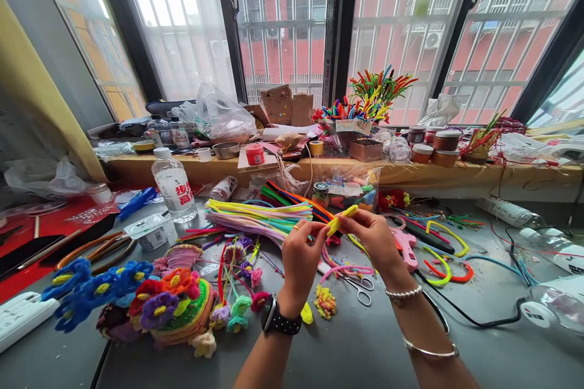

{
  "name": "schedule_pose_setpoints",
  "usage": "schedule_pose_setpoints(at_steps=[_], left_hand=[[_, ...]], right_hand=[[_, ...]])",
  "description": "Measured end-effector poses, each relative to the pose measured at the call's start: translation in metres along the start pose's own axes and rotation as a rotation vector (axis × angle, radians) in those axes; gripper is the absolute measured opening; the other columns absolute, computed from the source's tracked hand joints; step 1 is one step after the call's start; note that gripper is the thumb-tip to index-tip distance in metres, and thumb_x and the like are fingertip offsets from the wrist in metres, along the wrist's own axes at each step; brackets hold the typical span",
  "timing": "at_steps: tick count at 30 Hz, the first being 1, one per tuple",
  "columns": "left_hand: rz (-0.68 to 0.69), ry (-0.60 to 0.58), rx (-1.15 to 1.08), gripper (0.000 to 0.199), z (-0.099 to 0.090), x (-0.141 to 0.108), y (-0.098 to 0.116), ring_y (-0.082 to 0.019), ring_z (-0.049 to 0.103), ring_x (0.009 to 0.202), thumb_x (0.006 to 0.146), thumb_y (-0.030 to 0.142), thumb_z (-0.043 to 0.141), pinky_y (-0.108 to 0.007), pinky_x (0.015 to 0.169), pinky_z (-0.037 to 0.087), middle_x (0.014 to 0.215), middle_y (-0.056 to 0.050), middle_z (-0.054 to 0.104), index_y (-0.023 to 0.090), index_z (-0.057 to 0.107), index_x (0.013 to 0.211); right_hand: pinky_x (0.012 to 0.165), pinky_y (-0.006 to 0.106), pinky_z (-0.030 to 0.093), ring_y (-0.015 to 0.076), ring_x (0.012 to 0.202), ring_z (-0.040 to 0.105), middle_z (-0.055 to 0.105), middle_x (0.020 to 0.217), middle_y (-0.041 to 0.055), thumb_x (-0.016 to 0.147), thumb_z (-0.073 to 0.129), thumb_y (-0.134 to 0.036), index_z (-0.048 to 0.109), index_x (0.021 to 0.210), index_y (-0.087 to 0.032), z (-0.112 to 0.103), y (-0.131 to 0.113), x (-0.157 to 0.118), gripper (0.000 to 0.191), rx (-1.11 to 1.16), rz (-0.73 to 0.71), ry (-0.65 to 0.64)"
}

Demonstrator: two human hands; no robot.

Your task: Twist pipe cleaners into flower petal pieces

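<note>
Both of my hands pinch a folded yellow pipe cleaner (341, 219) above the middle of the table. My left hand (301, 255) grips its lower end between thumb and fingers. Its upper end is in the fingertips of my right hand (371, 237). Behind my left hand lies a bundle of pastel pipe cleaners (260, 216). Below the hands are a yellow fuzzy piece (307, 314), a yellow-orange fuzzy clump (325, 302) and a pair of scissors (364, 295). A pink glue gun (407, 248) rests just right of my right hand.
Pipe-cleaner flowers (159, 310) crowd the left front. A water bottle (174, 185) stands behind them, and a white power strip (22, 319) lies at the left edge. Plastic bottles (559, 301) and a black cord (483, 323) occupy the right. Jars (446, 141) line the windowsill.
</note>
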State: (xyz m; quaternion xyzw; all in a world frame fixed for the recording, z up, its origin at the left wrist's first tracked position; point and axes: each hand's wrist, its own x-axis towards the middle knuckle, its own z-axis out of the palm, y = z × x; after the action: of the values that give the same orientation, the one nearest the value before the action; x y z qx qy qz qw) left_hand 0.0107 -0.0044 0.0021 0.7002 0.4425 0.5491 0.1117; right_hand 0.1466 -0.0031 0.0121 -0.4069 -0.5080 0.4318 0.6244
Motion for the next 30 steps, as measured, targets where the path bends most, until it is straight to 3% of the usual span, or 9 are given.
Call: schedule_pose_setpoints(at_steps=[4,9,13,18,22,26,30], left_hand=[[0.085,0.099,0.110,0.014,0.004,-0.004,0.003,-0.013,0.053,0.063,0.075,0.024,0.051,-0.024,0.061,0.040,0.064,-0.002,0.059,0.017,0.061,0.068],[0.063,0.066,0.065,0.014,0.008,-0.008,0.005,-0.013,0.053,0.060,0.074,0.024,0.051,-0.024,0.060,0.040,0.062,-0.002,0.058,0.016,0.060,0.067],[-0.098,-0.001,-0.159,0.015,0.011,-0.009,0.009,-0.011,0.053,0.053,0.074,0.028,0.052,-0.022,0.054,0.042,0.065,-0.002,0.058,0.016,0.060,0.070],[-0.421,-0.048,-0.584,0.018,0.015,-0.009,0.013,-0.012,0.056,0.053,0.067,0.033,0.059,-0.022,0.053,0.046,0.063,-0.001,0.060,0.015,0.061,0.069],[-0.540,-0.069,-0.780,0.021,0.019,-0.008,0.009,-0.011,0.054,0.054,0.063,0.033,0.063,-0.022,0.055,0.045,0.062,0.000,0.062,0.014,0.063,0.070],[-0.469,-0.096,-0.804,0.020,0.017,-0.005,0.002,-0.012,0.054,0.059,0.062,0.032,0.063,-0.022,0.058,0.044,0.064,-0.001,0.061,0.014,0.064,0.071],[-0.441,-0.187,-0.777,0.018,0.010,0.001,-0.002,-0.009,0.050,0.052,0.063,0.031,0.062,-0.020,0.054,0.042,0.061,-0.001,0.060,0.013,0.063,0.069]], right_hand=[[0.060,0.026,0.046,0.0130,0.059,0.057,0.064,0.063,0.0001,0.061,0.066,-0.030,0.065,0.068,-0.016,0.005,0.001,0.000,0.016,0.000,-0.037,0.056],[0.059,0.025,0.046,0.0124,0.058,0.055,0.062,0.060,-0.0011,0.060,0.067,-0.029,0.065,0.065,-0.016,0.011,0.004,-0.001,0.015,0.010,-0.084,0.153],[0.062,0.027,0.047,0.0132,0.060,0.057,0.063,0.062,-0.0012,0.055,0.070,-0.027,0.065,0.066,-0.017,0.018,0.006,-0.001,0.015,0.251,-0.007,0.196],[0.059,0.024,0.045,0.0109,0.060,0.056,0.065,0.065,-0.0021,0.051,0.073,-0.023,0.067,0.063,-0.020,0.026,0.005,-0.002,0.014,0.502,0.133,0.227],[0.053,0.021,0.040,0.0091,0.057,0.053,0.064,0.066,-0.0032,0.049,0.074,-0.025,0.067,0.064,-0.021,0.028,0.005,-0.002,0.017,0.609,0.208,0.190],[0.049,0.020,0.037,0.0074,0.053,0.049,0.060,0.060,-0.0044,0.051,0.074,-0.025,0.066,0.062,-0.021,0.025,0.006,-0.002,0.014,0.683,0.257,0.086],[0.053,0.020,0.038,0.0072,0.056,0.049,0.059,0.062,-0.0044,0.056,0.071,-0.028,0.066,0.065,-0.021,0.019,0.006,-0.004,0.012,0.683,0.275,-0.072]])
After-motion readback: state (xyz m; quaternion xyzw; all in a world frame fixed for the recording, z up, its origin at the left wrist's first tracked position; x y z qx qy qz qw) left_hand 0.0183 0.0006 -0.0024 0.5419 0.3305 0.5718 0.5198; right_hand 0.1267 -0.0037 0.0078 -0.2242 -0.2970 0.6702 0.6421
